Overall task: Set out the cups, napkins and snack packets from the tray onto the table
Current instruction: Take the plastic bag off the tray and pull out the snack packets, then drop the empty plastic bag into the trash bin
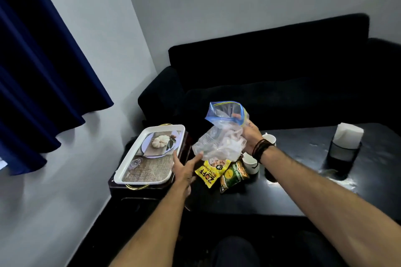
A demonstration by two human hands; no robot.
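My right hand (249, 136) grips a clear zip bag (221, 136) with a blue seal, held above the black table (293, 180). My left hand (184, 169) reaches up beneath it, fingertips touching the bag's lower left corner. Below the bag, a yellow snack packet (211, 171) and a green snack packet (233, 176) lie on the table. Two white cups stand beside them, one near my wrist (250, 163) and one farther back (270, 138). The white tray (130, 167) with a printed picture sits on a small stand to the left, nothing on it.
A black mesh holder (344, 154) with white napkins (348, 134) stands at the table's right. A black sofa (271, 76) runs behind the table. A blue curtain (39, 71) hangs at the left against a white wall.
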